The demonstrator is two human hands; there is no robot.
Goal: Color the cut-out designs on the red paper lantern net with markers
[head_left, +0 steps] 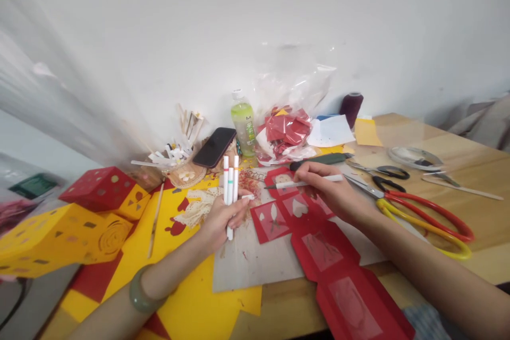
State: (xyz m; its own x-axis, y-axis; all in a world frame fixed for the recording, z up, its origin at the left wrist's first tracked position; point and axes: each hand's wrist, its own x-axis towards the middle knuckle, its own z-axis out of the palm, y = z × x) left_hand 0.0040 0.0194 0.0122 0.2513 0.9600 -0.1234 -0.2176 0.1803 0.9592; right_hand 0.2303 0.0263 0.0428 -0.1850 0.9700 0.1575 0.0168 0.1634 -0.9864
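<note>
L grip (pixel 221 219) clasping white mkrs (pixel 230 186), R grip (pixel 324 187) pinching white pen (pixel 292 184), btl label (pixel 250 130) illegible

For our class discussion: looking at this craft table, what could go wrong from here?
The right hand holds a white pen with its dark tip by the red paper; a slip might leave a stray mark. The left hand clutches three white markers, so one could slide out. The large scissors lie beside the right forearm, which might knock them.
</note>
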